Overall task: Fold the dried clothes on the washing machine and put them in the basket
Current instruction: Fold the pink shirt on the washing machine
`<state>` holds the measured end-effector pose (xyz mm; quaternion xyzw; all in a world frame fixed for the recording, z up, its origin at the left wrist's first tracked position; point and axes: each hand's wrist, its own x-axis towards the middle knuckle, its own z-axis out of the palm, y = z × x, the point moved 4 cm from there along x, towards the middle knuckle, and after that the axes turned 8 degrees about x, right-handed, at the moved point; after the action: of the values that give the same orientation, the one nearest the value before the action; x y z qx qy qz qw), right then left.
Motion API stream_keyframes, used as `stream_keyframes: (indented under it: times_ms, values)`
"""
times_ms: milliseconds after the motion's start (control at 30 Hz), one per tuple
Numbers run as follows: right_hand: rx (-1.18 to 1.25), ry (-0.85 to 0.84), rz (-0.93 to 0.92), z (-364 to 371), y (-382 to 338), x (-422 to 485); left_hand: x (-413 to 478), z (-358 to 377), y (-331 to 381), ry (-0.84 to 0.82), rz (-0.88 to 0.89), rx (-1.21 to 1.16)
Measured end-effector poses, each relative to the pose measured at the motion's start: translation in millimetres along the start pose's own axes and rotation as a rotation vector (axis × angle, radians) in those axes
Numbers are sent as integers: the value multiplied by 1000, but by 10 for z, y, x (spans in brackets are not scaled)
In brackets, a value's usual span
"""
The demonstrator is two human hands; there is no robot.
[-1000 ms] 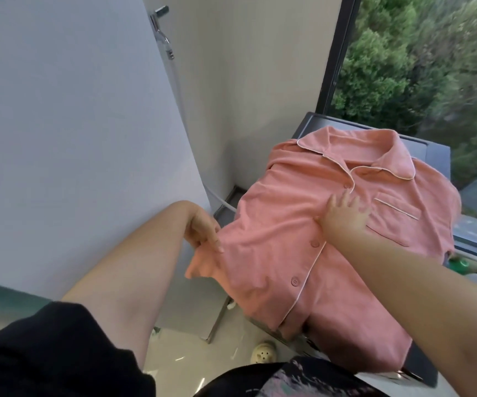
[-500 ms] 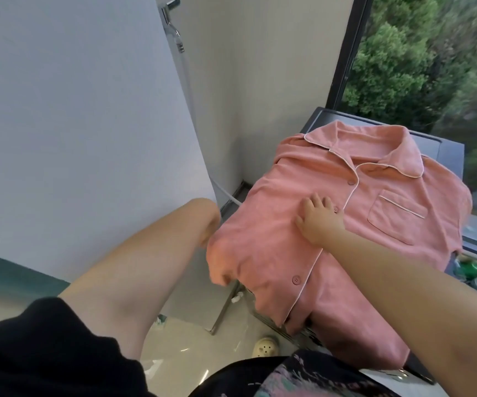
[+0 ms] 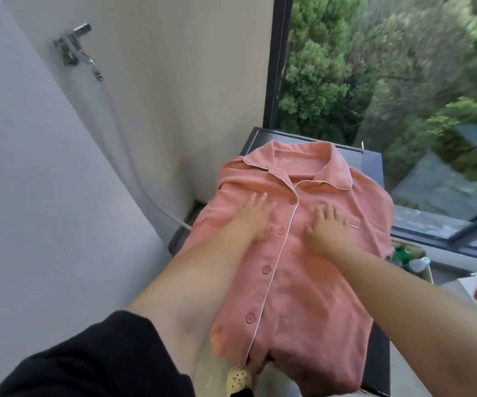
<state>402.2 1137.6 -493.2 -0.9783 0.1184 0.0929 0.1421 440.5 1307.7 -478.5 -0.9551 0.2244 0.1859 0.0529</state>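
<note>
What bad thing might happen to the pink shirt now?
The pink shirt has its hem hanging over the near edge of the washing machine. It might slip off once the left hand and right hand stop pressing it flat. The right sleeve also droops off the machine's side by the window, so the fold may come out lopsided.

Salmon-pink cotton button-up pyjama shirt (image 3: 303,282): plain, with thin white piping on collar, placket and pocket, and matching pink buttons. Flat washing machine top (image 3: 373,164): dark charcoal. Fabric sleeve (image 3: 88,362): black. Perforated rubber clog (image 3: 238,381): pale cream. Metal wall tap (image 3: 73,44): shiny silver
</note>
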Motion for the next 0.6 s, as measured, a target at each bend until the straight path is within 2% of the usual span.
stream_keyframes:
  times_ms: [233, 400, 467, 600]
  values:
    - [121, -41, 136, -185, 96, 463, 689, -262, -10, 190, -87, -41]
    - [137, -119, 229, -82, 156, 900, 1238, -299, -54, 73, -91, -175]
    - [99, -113, 263, -43, 199, 1037, 1425, -267, -29, 36, -76, -133]
    - [102, -46, 290, -76, 303, 1306, 1795, -305, 43, 112, -32, -25]
